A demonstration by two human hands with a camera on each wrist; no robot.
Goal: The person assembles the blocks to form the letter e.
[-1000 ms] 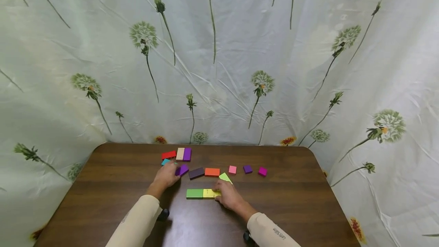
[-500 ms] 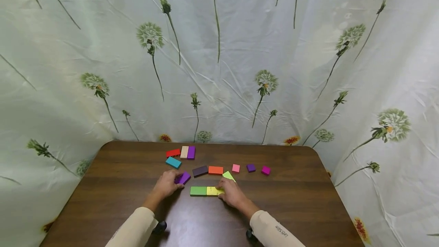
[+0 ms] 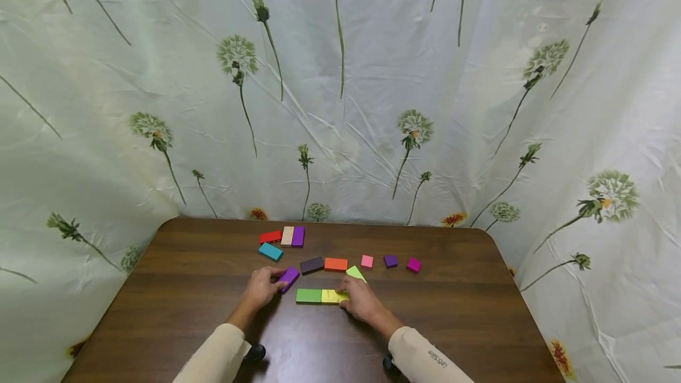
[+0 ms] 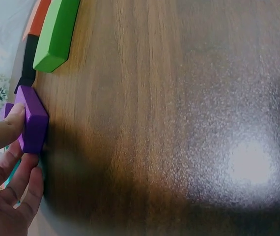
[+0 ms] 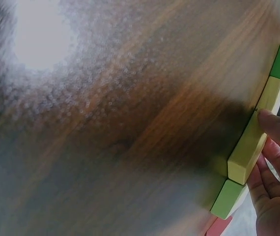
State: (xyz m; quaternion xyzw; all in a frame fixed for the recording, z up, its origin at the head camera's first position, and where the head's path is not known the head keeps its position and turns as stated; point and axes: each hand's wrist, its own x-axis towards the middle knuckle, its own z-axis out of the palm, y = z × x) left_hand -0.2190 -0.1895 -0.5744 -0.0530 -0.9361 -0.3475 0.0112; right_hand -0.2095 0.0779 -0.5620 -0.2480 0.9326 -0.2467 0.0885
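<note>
A pale curtain printed with dandelions is being seen behind a brown wooden table, on which all the blocks are being spread. The person's forearms are being covered by a cream left sleeve and a cream right sleeve. By the left hand a purple block is being pinched; it is lying at an angle between thumb and fingers, its far end being left free, just beside a dark block. By the right hand a yellow block is being gripped, the thumb being placed along its near side and the fingers on its far side. Against its left end another yellow block is being lined up, followed by a green block. A light green block is lying slantwise just beyond the right fingers, partly hidden by them. An orange block is being placed beside the dark one, while a teal block, a red block, a beige block and an upper purple block are being grouped beyond the left hand. The smallest, a pink piece, a violet piece and a magenta piece, are being spaced apart at the right.
</note>
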